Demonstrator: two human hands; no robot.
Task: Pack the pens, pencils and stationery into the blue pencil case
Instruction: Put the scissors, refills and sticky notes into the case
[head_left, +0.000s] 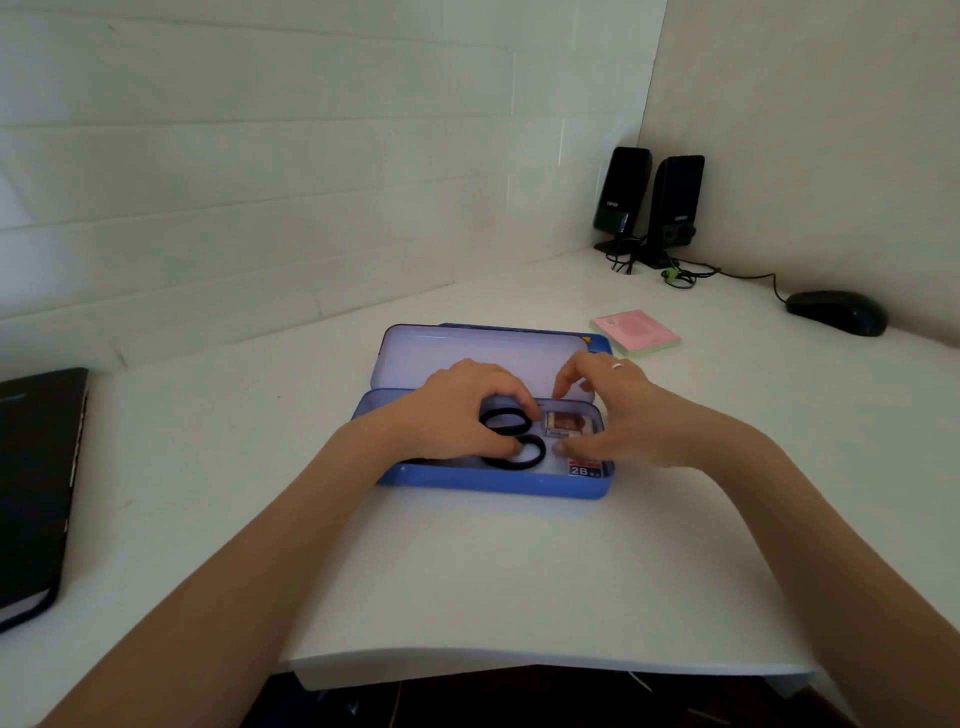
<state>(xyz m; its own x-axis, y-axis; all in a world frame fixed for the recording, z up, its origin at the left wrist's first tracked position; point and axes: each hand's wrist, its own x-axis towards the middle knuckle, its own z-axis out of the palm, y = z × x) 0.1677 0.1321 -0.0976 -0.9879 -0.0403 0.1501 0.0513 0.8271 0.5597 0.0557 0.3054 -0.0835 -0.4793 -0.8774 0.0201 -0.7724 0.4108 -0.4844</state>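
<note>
Lying open near the middle of the white surface (467, 561), one blue pencil case (493, 486) has its lid (467, 356) tilted back toward the wall. Both hands reach into its tray. The left hand (462, 410) curls over two black loops (514, 439), which look like scissor handles, its thumb touching the nearer loop and its fingers arched over the farther one; whether it actually grips them cannot be told. The right hand (613, 415), wearing one ring (617, 365), is loosely open, its thumb tip at the near edge of a small boxed eraser (569, 423) and its fingers raised above it, not clearly pinching. One more small pack marked "2B" (586, 469) lies in the tray's near right corner, partly under that hand. Any pens or pencils in the tray are hidden by the hands.

Outside the case, one pink pad of sticky notes (636, 332) lies just beyond the lid's right end. Two black speakers (649, 202) stand in the far right corner, with one black mouse (836, 312) near the right edge. One black notebook (36, 483) lies at the left edge.
</note>
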